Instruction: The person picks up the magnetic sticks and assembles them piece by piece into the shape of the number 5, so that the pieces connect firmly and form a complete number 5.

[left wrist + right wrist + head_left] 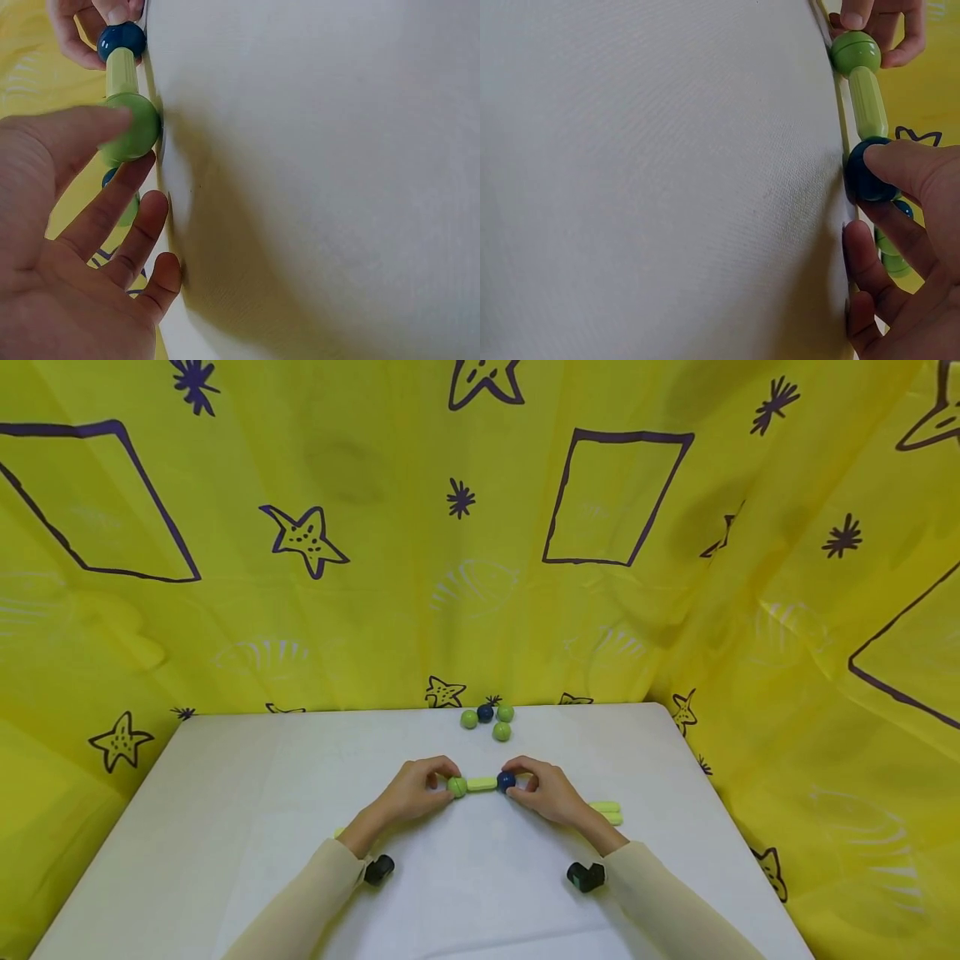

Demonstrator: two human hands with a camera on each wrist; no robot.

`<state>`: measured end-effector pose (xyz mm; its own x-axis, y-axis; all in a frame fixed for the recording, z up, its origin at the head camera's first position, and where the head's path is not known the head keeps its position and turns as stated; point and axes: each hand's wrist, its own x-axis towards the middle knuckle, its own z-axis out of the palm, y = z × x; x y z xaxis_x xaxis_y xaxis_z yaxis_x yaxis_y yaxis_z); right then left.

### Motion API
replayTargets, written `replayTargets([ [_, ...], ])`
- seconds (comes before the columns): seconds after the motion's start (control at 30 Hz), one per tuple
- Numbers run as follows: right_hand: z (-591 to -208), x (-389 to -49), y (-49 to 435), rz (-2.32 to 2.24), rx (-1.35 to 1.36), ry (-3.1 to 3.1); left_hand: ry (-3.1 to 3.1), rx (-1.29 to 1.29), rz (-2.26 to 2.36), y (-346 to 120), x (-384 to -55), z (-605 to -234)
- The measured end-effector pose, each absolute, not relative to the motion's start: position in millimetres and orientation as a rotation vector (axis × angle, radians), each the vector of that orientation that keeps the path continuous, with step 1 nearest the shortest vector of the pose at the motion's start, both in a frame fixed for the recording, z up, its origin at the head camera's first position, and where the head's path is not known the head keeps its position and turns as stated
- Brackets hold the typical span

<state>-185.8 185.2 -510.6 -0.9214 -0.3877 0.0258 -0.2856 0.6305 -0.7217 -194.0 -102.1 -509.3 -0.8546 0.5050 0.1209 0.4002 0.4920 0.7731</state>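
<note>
A pale yellow-green rod (482, 784) lies level between a green ball (457, 787) on its left end and a dark blue ball (506, 782) on its right end. My left hand (417, 788) pinches the green ball (133, 129) between thumb and fingers, its other fingers spread loosely. On the other side my right hand (550, 792) pinches the blue ball (870, 169) with thumb and forefinger. The joined piece is at the tabletop, and both wrist views show the rod meeting each ball.
Behind the hands stand several loose balls, among them a blue ball (485, 713) and a green ball (501, 732). Pale rods (609, 812) lie beside the right wrist. Part of another pale piece shows by the left wrist. A yellow patterned curtain (375, 610) surrounds the white table (247, 793).
</note>
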Motion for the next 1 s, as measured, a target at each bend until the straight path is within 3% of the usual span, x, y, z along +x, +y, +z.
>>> replayTargets([
  [1.0, -510.5, -188.6, 167.1, -1.233, -0.495, 2.792, 2.686, 0.680, 1.317, -104.2, -198.2, -510.1],
])
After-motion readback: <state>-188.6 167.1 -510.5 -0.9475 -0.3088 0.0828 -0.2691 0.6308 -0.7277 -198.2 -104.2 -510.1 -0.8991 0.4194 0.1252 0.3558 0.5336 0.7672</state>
